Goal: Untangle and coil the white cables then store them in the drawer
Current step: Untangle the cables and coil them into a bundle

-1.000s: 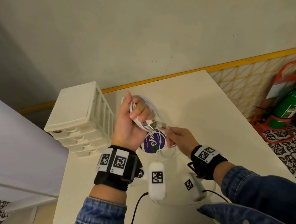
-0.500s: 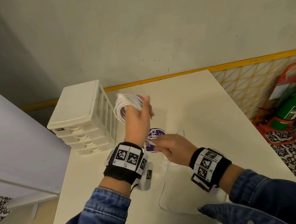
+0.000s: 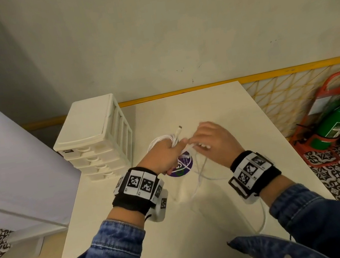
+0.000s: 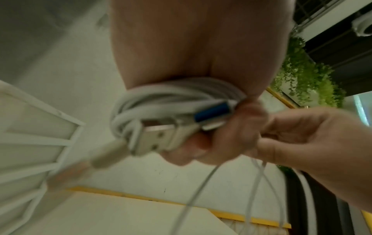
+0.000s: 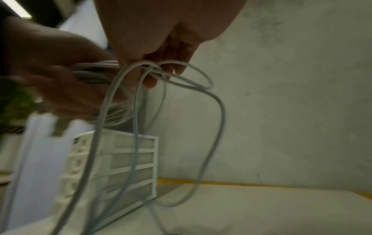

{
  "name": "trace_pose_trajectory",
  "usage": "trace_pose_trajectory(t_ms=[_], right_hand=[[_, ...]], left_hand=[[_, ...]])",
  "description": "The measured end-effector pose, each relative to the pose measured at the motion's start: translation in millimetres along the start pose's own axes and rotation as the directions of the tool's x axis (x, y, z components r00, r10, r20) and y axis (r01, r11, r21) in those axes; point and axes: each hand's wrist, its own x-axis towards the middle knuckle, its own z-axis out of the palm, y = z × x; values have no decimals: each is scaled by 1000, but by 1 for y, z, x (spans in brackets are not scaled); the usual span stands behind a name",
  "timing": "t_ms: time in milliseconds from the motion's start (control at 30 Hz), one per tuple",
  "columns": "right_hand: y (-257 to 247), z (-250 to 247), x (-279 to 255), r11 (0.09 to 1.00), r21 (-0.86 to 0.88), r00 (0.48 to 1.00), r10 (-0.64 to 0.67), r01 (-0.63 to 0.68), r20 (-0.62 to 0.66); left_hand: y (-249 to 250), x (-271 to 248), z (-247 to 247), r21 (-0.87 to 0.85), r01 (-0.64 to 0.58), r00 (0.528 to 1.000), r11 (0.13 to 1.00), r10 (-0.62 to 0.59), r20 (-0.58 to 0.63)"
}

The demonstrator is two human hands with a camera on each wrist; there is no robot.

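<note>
My left hand (image 3: 164, 155) grips a coiled white cable (image 3: 163, 140) above the table, close to the white drawer unit (image 3: 97, 138). In the left wrist view the coil (image 4: 165, 97) wraps round my fingers, with a USB plug (image 4: 159, 139) and a blue connector (image 4: 212, 112) pressed against it. My right hand (image 3: 212, 142) meets the left and pinches thin white cable strands (image 5: 153, 68). Loose loops of that thin cable (image 3: 200, 173) hang down to the table (image 3: 217, 112). A small connector (image 3: 179, 128) sticks up from the coil.
All the drawers of the drawer unit (image 5: 120, 159) look closed. A purple round sticker (image 3: 182, 165) lies on the table under my hands. A green fire extinguisher (image 3: 337, 122) in a red stand sits on the floor to the right. A wall runs behind the table.
My right hand has risen from the table to meet the left hand and taken hold of the thin cable. The left hand with the coil has come down and nearer.
</note>
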Motion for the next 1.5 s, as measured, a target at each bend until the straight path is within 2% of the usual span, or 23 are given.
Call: trace_pose_trajectory(t_ms=[67, 133, 233, 300, 333, 400, 433, 467, 500, 667, 700, 767, 833, 900, 933, 1000, 1100, 1200, 1333, 1367, 1433, 1500], right_hand=[[21, -6, -5, 993, -52, 993, 100, -103, -57], [37, -6, -14, 981, -86, 983, 169, -174, -71], [43, 0, -24, 976, -74, 979, 205, -205, -3], [38, 4, -30, 955, -12, 953, 296, -295, 66], [34, 6, -34, 918, 25, 913, 391, -396, 118], [28, 9, -42, 781, 76, 770, 586, -620, 252], [27, 12, -46, 722, 66, 702, 640, -688, 314], [27, 15, -51, 692, 37, 656, 663, -721, 361], [27, 16, -55, 675, 10, 625, 677, -737, 389], [32, 12, -59, 600, 36, 557, 716, -799, 420], [34, 12, -57, 598, 36, 556, 719, -800, 416], [37, 8, -50, 624, 70, 604, 714, -778, 356], [32, 1, -37, 643, 202, 674, 707, -739, 214], [16, -8, -20, 619, 388, 706, 697, -682, 128], [6, -10, -11, 598, 464, 722, 676, -654, 147], [-12, -7, 4, 588, 499, 758, 596, -636, 264], [-27, 17, 6, 611, 440, 753, 524, -658, 397], [-32, 41, -14, 608, 400, 724, 517, -686, 456], [-13, 48, -46, 739, 254, 766, 515, -624, 385], [-4, 47, -52, 745, 216, 753, 523, -631, 399], [14, 46, -69, 733, 69, 674, 579, -677, 458], [28, 40, -86, 671, -165, 526, 689, -723, 500]], left_hand=[[-1, -8, -4, -95, 11, 993, 995, 0, 122], [0, -14, -6, -133, -5, 983, 991, 29, 183], [5, -14, -7, -305, -21, 991, 952, 59, 118], [8, -14, -10, -459, -50, 996, 887, 80, 47], [9, -14, -13, -542, -83, 994, 836, 111, 20], [11, -13, -19, -678, -166, 982, 716, 184, -47], [13, -13, -23, -711, -201, 976, 673, 200, -86], [13, -13, -26, -727, -230, 971, 647, 201, -129], [14, -14, -29, -732, -255, 966, 632, 196, -167], [8, -12, -33, -731, -300, 946, 612, 93, -311], [6, -12, -32, -722, -284, 948, 630, 71, -312], [6, -11, -28, -678, -225, 956, 700, 22, -294], [6, -10, -22, -626, -165, 959, 762, -23, -282], [8, -10, -16, -602, -134, 965, 787, -35, -260], [9, -10, -13, -599, -131, 970, 790, -24, -243], [14, -10, -9, -603, -139, 980, 786, 20, -200], [23, -13, -7, -644, -184, 981, 742, 96, -170], [23, -14, -18, -738, -273, 959, 616, 117, -258], [7, -16, -31, -728, -339, 910, 595, 12, -414], [3, -17, -32, -735, -356, 900, 576, 0, -436], [-2, -18, -34, -751, -389, 882, 534, -20, -471], [-4, -17, -40, -756, -410, 865, 510, -44, -500]])
